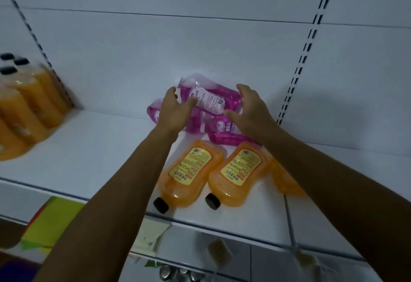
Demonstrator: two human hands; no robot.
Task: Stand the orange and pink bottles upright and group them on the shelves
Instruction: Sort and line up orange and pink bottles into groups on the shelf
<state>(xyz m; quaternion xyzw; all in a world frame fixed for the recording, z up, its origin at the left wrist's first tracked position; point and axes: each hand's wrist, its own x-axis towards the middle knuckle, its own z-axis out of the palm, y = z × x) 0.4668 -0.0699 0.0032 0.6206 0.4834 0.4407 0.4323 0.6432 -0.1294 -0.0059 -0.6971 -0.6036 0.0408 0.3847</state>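
Observation:
Several pink bottles lie in a heap at the back of the white shelf (89,148). My left hand (175,110) grips the neck end of the topmost pink bottle (209,99), which lies tilted across the heap. My right hand (251,110) hovers over that bottle's base end with fingers spread and relaxed, above another pink bottle (222,132). In front of the heap, two orange bottles (191,170) (240,174) lie flat with black caps pointing at me. A third orange bottle (287,181) lies partly under my right forearm.
Several orange bottles (24,108) with black caps stand upright in a group at the shelf's left end. Slotted uprights run up the back wall at left and right (304,52). A lower shelf holds green packaging (51,221) and other small goods.

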